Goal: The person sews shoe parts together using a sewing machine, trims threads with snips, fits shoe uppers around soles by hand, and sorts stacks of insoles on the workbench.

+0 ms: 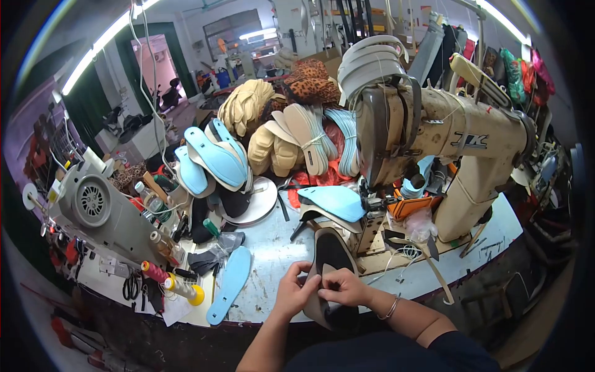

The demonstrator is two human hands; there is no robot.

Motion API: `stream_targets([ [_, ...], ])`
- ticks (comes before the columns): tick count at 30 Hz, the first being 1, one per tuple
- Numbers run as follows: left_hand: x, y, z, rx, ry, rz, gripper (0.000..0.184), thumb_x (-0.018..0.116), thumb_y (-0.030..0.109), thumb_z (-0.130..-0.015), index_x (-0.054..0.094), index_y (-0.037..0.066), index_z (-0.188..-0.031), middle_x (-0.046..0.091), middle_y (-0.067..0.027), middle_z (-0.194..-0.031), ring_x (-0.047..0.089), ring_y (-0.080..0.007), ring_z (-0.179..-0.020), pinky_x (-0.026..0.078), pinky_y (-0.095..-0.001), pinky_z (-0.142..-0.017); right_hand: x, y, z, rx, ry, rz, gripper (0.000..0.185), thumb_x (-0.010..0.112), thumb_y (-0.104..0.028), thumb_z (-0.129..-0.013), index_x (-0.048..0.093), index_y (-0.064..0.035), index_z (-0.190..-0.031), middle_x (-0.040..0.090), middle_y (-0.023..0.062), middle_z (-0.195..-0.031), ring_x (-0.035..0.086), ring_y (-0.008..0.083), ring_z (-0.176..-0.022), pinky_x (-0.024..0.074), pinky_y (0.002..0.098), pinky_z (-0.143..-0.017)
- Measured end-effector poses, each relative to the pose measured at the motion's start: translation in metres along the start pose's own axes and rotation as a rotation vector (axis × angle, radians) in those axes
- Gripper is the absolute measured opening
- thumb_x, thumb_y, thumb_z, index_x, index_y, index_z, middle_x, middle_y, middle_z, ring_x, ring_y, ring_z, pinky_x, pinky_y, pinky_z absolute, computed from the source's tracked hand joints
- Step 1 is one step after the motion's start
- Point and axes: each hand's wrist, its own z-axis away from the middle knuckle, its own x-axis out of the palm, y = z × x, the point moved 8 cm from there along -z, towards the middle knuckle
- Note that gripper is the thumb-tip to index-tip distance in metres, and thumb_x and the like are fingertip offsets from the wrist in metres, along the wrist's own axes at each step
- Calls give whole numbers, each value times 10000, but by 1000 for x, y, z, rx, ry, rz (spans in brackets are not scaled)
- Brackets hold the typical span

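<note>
Dark sleeve (455, 349) and forearms come in at the bottom of the head view, in front of the sewing machine (449, 121), with a bracelet (392, 307) on the right wrist. Both hands are close together on a shoe piece (335, 247), dark inside with a paler edge, at the table's near edge, in front of and to the left of the sewing machine. Its far end tilts up and away. Left hand (296, 290) is clamped on its left edge, thumb on top; right hand (346, 287) has thumb and fingers pinched together on it, just beside the left thumb.

Just left of the sewing machine's head, a light-blue sole (333, 203) rests on the table (273, 239). Farther left are a round white plate (268, 197) and a pile of blue soles (217, 162). One blue insole (231, 286) lies flat to the left of the hands. Behind these stand a tied bundle of beige insoles (310, 139), beige padded pieces (246, 105) and leopard-print cloth (313, 80).

Under the sewing machine's arm are an orange tray (409, 206) and a clear plastic bag (421, 225), with tangled white cord (409, 251) nearer the front. Well to the left of the sewing machine stands a grey machine (99, 214); near its base are a pink thread spool (154, 271), a cream and yellow spool (186, 290) and black-handled scissors (131, 287).
</note>
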Motion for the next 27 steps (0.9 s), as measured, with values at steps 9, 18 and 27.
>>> stream_targets([
  [9,14,64,15,548,150,-557,97,676,31,-794,588,-2,-820,607,-54,-724,580,-90,-628,472,-242,-575,-20,-10,-10,254,79,72,328,619,-296,-882,630,16,-785,613,45,-636,583,84,-600,456,242,-539],
  [18,-15,-63,2,-84,223,435,72,601,99,-879,586,34,-852,594,3,-740,527,-61,-633,430,-190,-595,-3,-20,1,-220,251,340,310,606,-126,-844,465,-16,-591,452,133,-541,445,246,-453,348,334,-439],
  [27,-35,-40,-13,-103,194,98,169,633,176,-863,605,16,-910,612,-9,-742,558,-86,-662,445,-212,-613,18,-2,-14,-159,94,327,270,594,-142,-847,492,-29,-624,505,121,-574,512,301,-531,413,370,-500],
])
